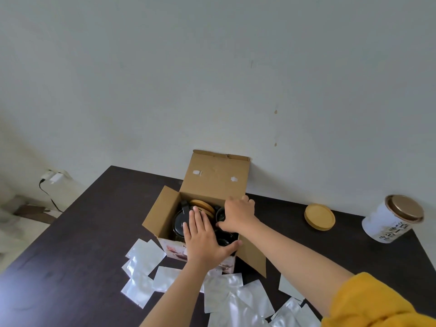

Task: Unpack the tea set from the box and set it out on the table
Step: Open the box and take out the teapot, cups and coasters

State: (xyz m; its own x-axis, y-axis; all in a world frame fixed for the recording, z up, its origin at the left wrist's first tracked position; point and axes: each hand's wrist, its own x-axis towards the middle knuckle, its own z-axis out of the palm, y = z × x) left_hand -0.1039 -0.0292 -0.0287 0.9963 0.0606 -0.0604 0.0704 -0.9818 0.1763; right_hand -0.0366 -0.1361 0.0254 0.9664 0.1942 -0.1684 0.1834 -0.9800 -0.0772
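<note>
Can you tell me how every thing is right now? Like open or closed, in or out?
Box: open, flaps up, on the table.
Teapot: inside the box, lid on.
Cups: inside the box.
Wooden coasters: stacked inside the box.
Wooden disc: out, flat on the table.
Tin: closed, upright.
Silver packets: out, scattered flat.
Left hand: flat over the teapot.
Right hand: fingers reaching in by the cups.

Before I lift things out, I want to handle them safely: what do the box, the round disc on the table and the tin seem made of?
Box: brown corrugated cardboard, matte, creased flaps. Disc: likely bamboo or wood, pale tan, matte. Tin: probably metal, white printed body, shiny bronze lid.
</note>
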